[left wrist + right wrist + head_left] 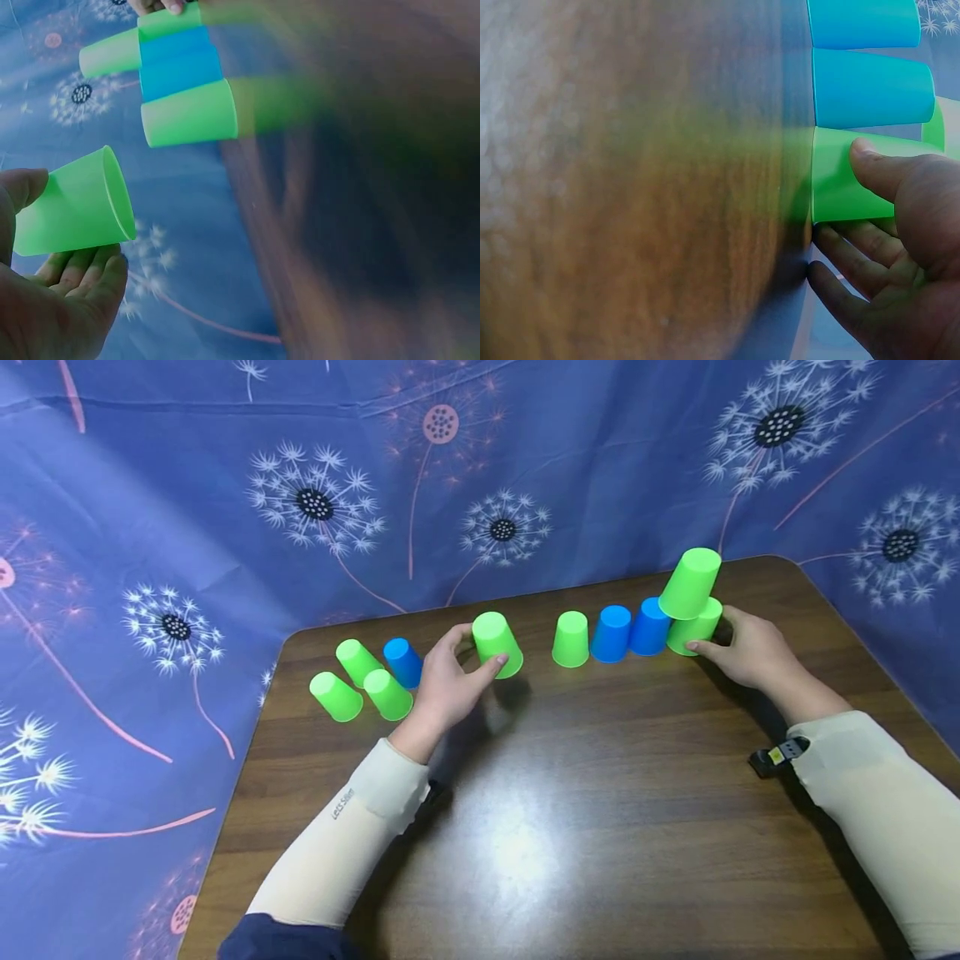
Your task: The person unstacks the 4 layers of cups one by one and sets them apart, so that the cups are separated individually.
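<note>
Head view: hands apart; left hand (448,683) pinches lifted cup (493,639), right hand (753,648) grips end cup (685,635). Upper cup (692,583) stacked; four cups (387,696) outboard of left hand look pending.

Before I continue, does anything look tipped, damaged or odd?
The standing green plastic cups and blue plastic cups look undamaged, none toppled. One oddity: a small black-and-silver plug-like piece juts from the right cream fabric sleeve, breaking its smooth outline; whether it is loose, I cannot tell.
</note>
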### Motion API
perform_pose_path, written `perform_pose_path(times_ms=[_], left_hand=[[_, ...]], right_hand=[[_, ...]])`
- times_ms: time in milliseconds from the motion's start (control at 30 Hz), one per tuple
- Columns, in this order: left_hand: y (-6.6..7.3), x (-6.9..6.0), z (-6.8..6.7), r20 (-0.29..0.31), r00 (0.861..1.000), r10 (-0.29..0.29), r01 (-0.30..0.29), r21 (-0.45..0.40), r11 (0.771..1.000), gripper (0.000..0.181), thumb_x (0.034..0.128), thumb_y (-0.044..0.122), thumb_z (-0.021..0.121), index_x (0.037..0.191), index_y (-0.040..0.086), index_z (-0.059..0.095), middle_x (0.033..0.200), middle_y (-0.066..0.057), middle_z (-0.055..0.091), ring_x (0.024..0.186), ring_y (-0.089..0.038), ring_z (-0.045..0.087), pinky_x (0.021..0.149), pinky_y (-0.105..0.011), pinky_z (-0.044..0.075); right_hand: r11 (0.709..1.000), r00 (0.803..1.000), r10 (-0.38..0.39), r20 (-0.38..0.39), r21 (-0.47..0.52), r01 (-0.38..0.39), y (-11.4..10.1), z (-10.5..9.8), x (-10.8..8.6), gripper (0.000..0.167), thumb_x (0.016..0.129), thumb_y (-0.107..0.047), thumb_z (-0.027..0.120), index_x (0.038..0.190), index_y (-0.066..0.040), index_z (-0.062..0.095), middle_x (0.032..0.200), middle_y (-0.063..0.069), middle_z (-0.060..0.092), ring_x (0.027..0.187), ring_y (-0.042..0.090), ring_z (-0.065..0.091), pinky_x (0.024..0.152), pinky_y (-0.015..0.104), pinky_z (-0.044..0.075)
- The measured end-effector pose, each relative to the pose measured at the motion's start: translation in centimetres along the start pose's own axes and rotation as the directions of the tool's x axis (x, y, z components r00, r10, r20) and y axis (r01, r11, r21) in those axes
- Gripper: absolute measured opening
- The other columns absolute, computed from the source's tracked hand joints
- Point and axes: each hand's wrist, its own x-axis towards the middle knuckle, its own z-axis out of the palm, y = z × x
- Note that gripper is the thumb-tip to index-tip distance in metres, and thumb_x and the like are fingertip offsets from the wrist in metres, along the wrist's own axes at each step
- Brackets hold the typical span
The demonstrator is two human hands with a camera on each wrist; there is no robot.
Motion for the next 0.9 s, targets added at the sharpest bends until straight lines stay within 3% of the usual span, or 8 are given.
perform_pose_path(times_ms=[133, 267, 500, 900], left_hand=[[-1.1, -1.7, -1.7, -0.007, 1.000, -0.014, 0.013, -0.092, 0.996, 0.047, 0.0925, 0.023, 0.084, 0.131, 0.007, 0.063, 0.127, -0.004, 0.068, 0.123, -0.019, 0.064, 0.107, -0.036, 0.053], [-2.4, -3.5, -3.5, -0.012, 0.998, -0.055, 0.053, -0.125, 0.991, 0.044, 0.0919, 0.020, 0.085, 0.129, 0.007, 0.063, 0.125, -0.004, 0.067, 0.119, -0.021, 0.067, 0.106, -0.037, 0.054], [-4.1, -6.4, -6.4, -0.043, 0.993, -0.111, 0.110, -0.034, 0.993, 0.049, 0.0893, 0.024, 0.087, 0.129, 0.008, 0.065, 0.125, -0.004, 0.069, 0.117, -0.024, 0.069, 0.102, -0.041, 0.057], [-6.6, -10.1, -10.3, -0.115, 0.972, -0.204, 0.203, -0.017, 0.979, 0.051, 0.0879, 0.014, 0.087, 0.131, 0.001, 0.063, 0.128, -0.014, 0.069, 0.120, -0.029, 0.068, 0.103, -0.040, 0.056]], right_hand=[[1.000, 1.000, 0.005, 0.000, 0.004, -0.005, 0.0, -0.1, -0.1, 0.075, 0.099, -0.050, 0.071, 0.142, 0.007, 0.047, 0.126, 0.037, 0.057, 0.115, 0.057, 0.053, 0.088, 0.072, 0.044], [1.000, 1.000, 0.000, 0.000, 0.002, 0.000, 0.1, 0.0, 0.0, 0.075, 0.099, -0.050, 0.071, 0.142, 0.007, 0.047, 0.124, 0.037, 0.057, 0.114, 0.056, 0.053, 0.087, 0.071, 0.045], [1.000, 1.000, -0.016, -0.008, -0.005, 0.016, 0.1, -0.1, 0.0, 0.072, 0.100, -0.047, 0.070, 0.140, 0.008, 0.047, 0.122, 0.038, 0.058, 0.111, 0.057, 0.054, 0.085, 0.071, 0.045], [0.999, 0.999, -0.035, -0.019, -0.010, 0.034, 0.1, 0.0, 0.1, 0.068, 0.101, -0.045, 0.069, 0.136, 0.009, 0.050, 0.119, 0.038, 0.060, 0.107, 0.056, 0.056, 0.081, 0.069, 0.045]])
